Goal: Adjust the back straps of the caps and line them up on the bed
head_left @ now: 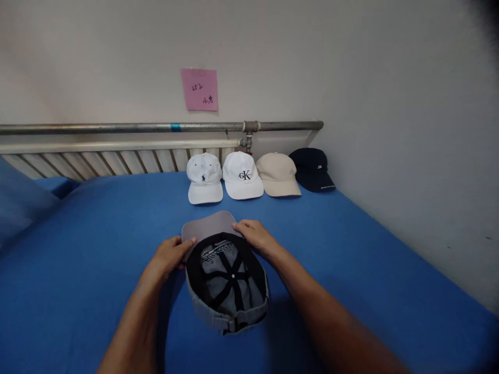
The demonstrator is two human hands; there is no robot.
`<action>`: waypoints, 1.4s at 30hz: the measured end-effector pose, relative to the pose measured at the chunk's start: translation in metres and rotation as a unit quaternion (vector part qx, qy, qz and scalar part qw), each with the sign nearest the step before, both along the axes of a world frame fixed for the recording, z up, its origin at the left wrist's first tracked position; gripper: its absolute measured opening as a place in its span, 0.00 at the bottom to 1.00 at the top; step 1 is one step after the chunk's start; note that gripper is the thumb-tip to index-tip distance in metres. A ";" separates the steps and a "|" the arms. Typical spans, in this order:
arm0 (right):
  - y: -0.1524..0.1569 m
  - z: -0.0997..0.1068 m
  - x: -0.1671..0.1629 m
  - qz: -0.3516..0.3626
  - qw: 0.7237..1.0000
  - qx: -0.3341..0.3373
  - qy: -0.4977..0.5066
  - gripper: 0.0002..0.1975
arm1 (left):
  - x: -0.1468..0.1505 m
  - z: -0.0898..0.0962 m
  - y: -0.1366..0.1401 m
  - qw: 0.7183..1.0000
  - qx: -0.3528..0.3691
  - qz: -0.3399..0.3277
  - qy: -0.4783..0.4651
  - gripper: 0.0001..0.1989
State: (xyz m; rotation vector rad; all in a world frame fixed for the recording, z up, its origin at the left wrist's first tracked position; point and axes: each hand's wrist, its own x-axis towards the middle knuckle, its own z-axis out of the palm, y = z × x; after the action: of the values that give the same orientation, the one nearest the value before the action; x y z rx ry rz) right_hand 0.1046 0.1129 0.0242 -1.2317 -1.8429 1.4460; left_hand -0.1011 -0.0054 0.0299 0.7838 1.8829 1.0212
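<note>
A pale wall [390,104] rises beyond the hands, and a blue cloth [97,249] spreads beneath and around them. Past the hands, along the wall, run a white radiator [127,162] and, above it, a metal pipe [128,128]. Between the two hands is a gray cap [234,291], its inside facing up, brim pointing away from the person and back strap nearest; whether it touches the cloth is unclear. The left hand [167,254] pinches the brim's left side and the right hand [253,232] its right, thumbs on the underside. Ahead of the hands, four caps stand in a row, left to right: a white cap with a small dark emblem [205,179], a white cap with black letters [241,176], a beige cap [277,174] and a dark cap [312,169]. Higher up, a handwritten pink note [200,91] is on the wall.
</note>
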 end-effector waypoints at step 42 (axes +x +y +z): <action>-0.008 -0.008 0.008 -0.020 0.997 0.056 -0.054 0.10 | 0.040 0.014 -0.003 0.896 0.237 -0.152 0.343 0.11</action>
State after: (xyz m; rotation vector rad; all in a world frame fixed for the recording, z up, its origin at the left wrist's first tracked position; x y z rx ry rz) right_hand 0.1128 0.1053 0.0166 -1.3071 -1.9305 1.2590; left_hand -0.0613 -0.0083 0.0443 1.8635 1.9797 1.0983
